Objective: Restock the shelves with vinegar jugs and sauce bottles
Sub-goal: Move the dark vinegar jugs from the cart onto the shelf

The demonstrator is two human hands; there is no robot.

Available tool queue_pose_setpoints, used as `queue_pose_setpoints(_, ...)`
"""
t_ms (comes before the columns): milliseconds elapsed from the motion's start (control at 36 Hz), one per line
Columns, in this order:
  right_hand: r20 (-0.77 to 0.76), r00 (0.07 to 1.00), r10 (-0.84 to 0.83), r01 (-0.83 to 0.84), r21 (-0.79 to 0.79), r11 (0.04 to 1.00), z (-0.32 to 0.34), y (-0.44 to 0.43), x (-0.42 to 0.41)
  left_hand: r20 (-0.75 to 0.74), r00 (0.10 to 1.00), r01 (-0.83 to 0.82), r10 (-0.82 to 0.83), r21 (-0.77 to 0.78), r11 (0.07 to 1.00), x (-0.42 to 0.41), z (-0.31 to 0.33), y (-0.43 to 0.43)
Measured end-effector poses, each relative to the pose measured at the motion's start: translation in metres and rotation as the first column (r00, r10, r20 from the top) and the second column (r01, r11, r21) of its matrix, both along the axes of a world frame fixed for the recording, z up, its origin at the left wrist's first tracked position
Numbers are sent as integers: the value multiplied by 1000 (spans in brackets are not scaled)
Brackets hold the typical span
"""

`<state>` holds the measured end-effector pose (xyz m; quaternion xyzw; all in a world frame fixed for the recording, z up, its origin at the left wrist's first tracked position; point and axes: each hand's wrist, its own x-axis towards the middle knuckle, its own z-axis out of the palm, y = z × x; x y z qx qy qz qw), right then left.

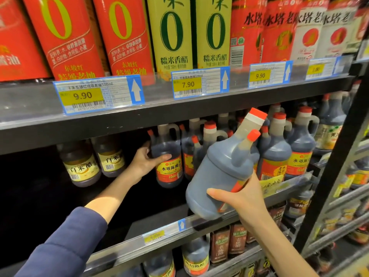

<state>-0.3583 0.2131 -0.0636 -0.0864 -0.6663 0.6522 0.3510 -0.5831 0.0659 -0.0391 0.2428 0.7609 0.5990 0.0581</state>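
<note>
Fingers [147, 149] half hidden, gripping jugs: left hand [142, 161] on shelved jug [169, 170], right hand [241, 198] under tilted jug [219, 172]

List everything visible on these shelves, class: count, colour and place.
held vinegar jug: one, dark, red caps, tilted before middle shelf
shelved vinegar jug: one, red label, middle shelf
other vinegar jugs: several, red-capped, middle shelf right
white rice vinegar bottles: two, yellow labels, middle shelf left
red-label sauce bottles: three, top shelf left
green-label vinegar bottles: two, top shelf centre
red and white bottles: four, top shelf right
price tags: four, yellow and blue, top shelf edge
left hand: one, grips shelved vinegar jug
right hand: one, holds held vinegar jug
</note>
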Motion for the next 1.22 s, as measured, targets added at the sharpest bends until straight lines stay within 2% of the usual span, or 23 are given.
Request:
queue_pose_setpoints(83, 19, 1000, 10, -10, -1, 1000, -1, -3, 0, -25, 999, 23, -23, 28, 999, 10, 2, 2)
queue_pose_setpoints(111, 26, 1000, 11, -11, 2, 1000, -1, -5, 0, -45, 998, -34, 38, 76, 997, 13, 1, 1)
queue_pose_setpoints(167, 32, 999, 12, -12, 12, 1000, -2, -8, 0, -220, 950, -189, 220, 155, 970, 16, -5, -5)
queue_pose_setpoints(194, 34, 999, 14, -15, 18, 1000, -2, -10, 0, -330, 910, -200, 252, 183, 963, 23, -6, -11)
queue_pose_setpoints(250, 37, 999, 21, -22, 29, 999, -3, -15, -1, -490, 856, -87, 164, 176, 981, 43, -5, -22)
queue_pose_setpoints(278, 36, 999, 26, -27, 34, 999, -3, -17, -2, -506, 860, 4, 66, 137, 991, 52, -1, -27)
queue_pose_setpoints(333, 28, 999, 42, -43, 49, 998, -3, -22, -4, -417, 893, 199, -171, 24, 980, 72, 10, -34)
queue_pose_setpoints(389, 20, 998, 66, -67, 71, 995, -2, -28, -6, -296, 878, 362, -376, -103, 927, 84, 19, -37)
queue_pose_setpoints(444, 20, 996, 86, -87, 76, 993, -3, -33, -9, -216, 847, 446, -485, -208, 871, 92, 25, -38)
queue_pose_setpoints(500, 29, 995, 95, -97, 83, 992, -4, -38, -12, -194, 828, 481, -526, -236, 845, 98, 30, -38)
queue_pose_setpoints(639, 54, 992, 116, -122, 109, 987, -7, -46, -20, -182, 824, 485, -537, -264, 834, 95, 36, -42)
queue_pose_setpoints(778, 54, 995, 81, -91, 215, 972, -1, -49, -30, -225, 844, 420, -486, -285, 861, 89, 39, -48)
queue_pose_setpoints(1028, 99, 994, -55, 6, 435, 901, 0, -44, -50, -254, 884, 314, -391, -297, 902, 69, 21, -50)
queue_pose_setpoints(1222, 176, 975, -138, 20, 544, 839, -8, -42, -61, -197, 903, 321, -382, -280, 905, 56, -2, -47)
